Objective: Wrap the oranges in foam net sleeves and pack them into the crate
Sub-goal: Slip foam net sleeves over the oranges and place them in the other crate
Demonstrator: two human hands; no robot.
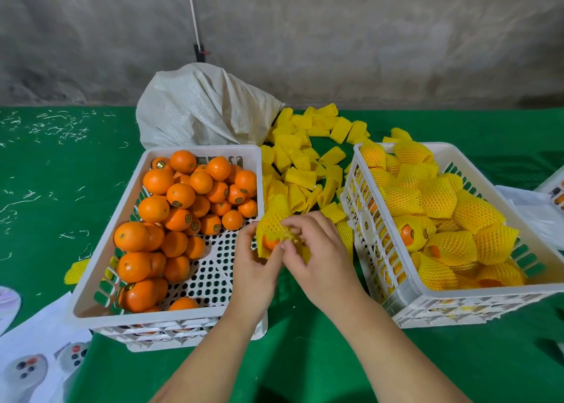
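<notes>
Between the two crates, my left hand (255, 268) and my right hand (314, 256) both grip one orange (270, 242) partly covered by a yellow foam net sleeve (271, 219). The left white crate (91, 280) holds many bare oranges (180, 195), mostly in its left and far parts. The right white crate (406, 292) is filled with sleeved oranges (436, 198). A loose pile of empty yellow sleeves (305, 155) lies on the table beyond my hands, between the crates.
A white woven sack (201, 106) stands behind the left crate. The table has a green cloth (305, 366). White papers with printed pictures (33, 363) lie at the front left; more white paper (531, 207) lies at the right edge. One stray sleeve (76, 271) lies left of the left crate.
</notes>
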